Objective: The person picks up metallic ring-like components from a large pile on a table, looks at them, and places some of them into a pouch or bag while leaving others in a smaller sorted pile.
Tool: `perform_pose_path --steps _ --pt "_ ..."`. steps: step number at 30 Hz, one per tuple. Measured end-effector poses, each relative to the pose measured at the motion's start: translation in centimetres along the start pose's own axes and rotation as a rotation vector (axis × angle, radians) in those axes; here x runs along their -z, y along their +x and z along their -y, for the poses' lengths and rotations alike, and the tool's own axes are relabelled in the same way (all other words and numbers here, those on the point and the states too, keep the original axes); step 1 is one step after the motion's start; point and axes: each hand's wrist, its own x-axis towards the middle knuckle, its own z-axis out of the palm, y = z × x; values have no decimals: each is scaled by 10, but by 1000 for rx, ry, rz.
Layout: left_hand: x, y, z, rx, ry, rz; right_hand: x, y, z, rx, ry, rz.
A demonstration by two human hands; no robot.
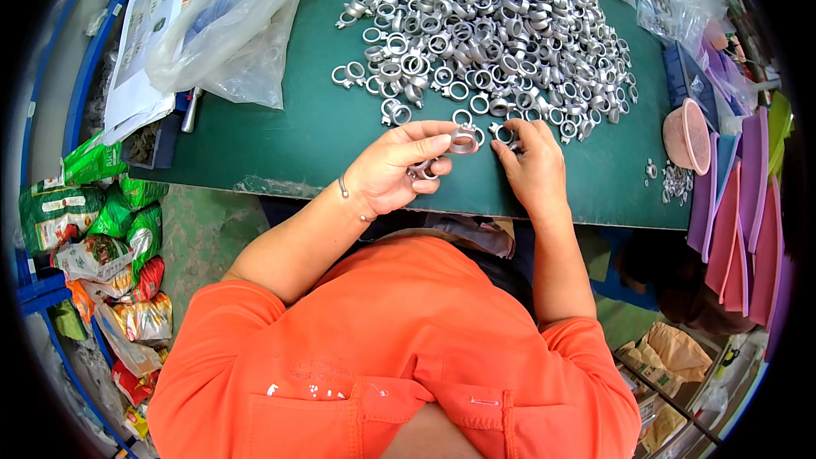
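Note:
My left hand point(398, 167) is closed over the near edge of the table, thumb and index finger pinching a silver metal ring point(463, 143) with a small lug. A second metal ring point(422, 171) is tucked in its curled lower fingers. Just to the right, my right hand point(535, 167) has its thumb and fingertips closed on another metal ring point(502, 135) at the near edge of the pile. Beyond both hands, a large heap of similar metal rings point(484, 34) spreads over the green tabletop point(314, 140). Finger overlap hides part of each held ring.
A clear plastic bag point(246, 42) and papers point(144, 51) lie at the far left. On the right are a pink basket point(687, 138), small metal parts point(677, 183), a blue bin point(687, 81) and coloured plastic trays point(752, 195). Filled bags point(127, 246) are stacked on the left.

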Motion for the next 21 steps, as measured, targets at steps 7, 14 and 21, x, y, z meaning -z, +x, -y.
perform_pose_path --steps 7,14,21 --pt "4 -2 1 -43 87 48 0 2 -7 29 179 -5" --pt "-3 -10 2 -29 -47 -15 1 -18 -18 -352 1497 322" --pt "10 -15 6 53 -107 -25 2 -25 -18 -345 1971 494"
